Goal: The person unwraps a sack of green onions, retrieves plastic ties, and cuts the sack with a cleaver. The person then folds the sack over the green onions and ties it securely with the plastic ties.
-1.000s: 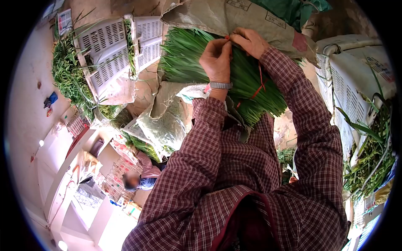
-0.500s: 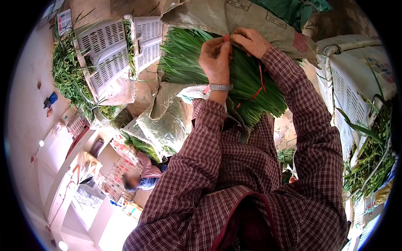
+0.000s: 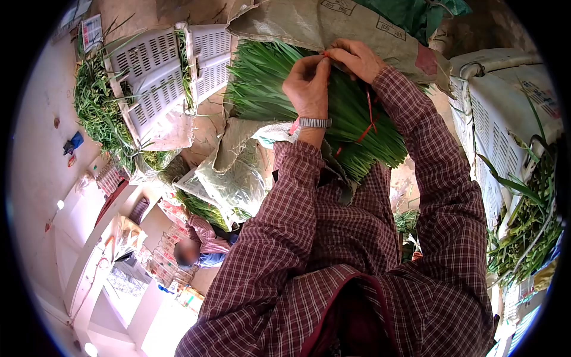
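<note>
Brown, earth-coloured ground [image 3: 209,110] showed between the containers, with a pale wall [image 3: 38,143] at the left; two white slotted plastic crates [image 3: 151,68] stood at upper left, loose green leaves [image 3: 98,98] heaped beside them, and a white slotted plastic crate draped in pale sheeting [image 3: 493,134] stood at the right.

Just beyond the wearer's lap lay a thick bundle of long, flat green leaves [image 3: 262,86]; a greyish-brown woven sack [image 3: 363,27] covered its far edge, and a narrow red band [image 3: 360,137] crossed it nearer the lap. Over the bundle, the left hand [image 3: 309,86], with a metal-banded wristwatch [image 3: 314,122] at its wrist, had its thumb and forefinger pinched narrowly on a thin red tie [image 3: 326,53]; the right hand [image 3: 357,59] met it there, its thumb and fingertips closed on the same tie, its other fingers curled above the leaves.

Crumpled clear plastic sheeting [image 3: 235,178] lay left of the wearer's left forearm; farther off, another person in a checked sleeve [image 3: 208,235] was visible at lower left.
</note>
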The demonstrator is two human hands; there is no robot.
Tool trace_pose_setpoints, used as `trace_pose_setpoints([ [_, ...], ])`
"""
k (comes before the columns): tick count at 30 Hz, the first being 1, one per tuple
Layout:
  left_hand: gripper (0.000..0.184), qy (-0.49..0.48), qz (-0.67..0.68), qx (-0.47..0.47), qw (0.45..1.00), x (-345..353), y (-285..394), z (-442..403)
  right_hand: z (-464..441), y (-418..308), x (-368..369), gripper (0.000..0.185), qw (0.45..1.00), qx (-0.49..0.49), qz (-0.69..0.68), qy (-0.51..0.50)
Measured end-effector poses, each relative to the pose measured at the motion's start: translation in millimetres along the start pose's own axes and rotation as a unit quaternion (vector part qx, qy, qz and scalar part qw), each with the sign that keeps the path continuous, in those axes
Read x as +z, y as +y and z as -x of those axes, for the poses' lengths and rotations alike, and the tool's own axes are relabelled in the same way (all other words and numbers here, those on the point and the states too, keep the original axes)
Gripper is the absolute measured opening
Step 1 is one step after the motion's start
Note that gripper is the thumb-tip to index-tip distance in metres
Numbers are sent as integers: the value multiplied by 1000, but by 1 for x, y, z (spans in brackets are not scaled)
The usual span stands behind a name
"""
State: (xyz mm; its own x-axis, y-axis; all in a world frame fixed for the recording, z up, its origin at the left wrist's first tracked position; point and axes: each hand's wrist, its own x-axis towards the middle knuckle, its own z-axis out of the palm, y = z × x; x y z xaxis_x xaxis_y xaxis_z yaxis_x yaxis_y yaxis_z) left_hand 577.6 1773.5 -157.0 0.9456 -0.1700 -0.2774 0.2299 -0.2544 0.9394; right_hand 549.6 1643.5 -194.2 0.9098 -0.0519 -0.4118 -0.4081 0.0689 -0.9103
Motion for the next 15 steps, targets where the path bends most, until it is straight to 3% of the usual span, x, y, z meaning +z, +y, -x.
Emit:
trace_pose_setpoints([
  [11, 14, -30, 18, -96, 995, -7, 19, -20, 0, 2, -2, 44, 1000, -13, -1, -4],
  [15, 17, -109, 4, -168, 980, -17, 21, -36, 0, 3, -2, 44, 1000, -13, -7, -8],
])
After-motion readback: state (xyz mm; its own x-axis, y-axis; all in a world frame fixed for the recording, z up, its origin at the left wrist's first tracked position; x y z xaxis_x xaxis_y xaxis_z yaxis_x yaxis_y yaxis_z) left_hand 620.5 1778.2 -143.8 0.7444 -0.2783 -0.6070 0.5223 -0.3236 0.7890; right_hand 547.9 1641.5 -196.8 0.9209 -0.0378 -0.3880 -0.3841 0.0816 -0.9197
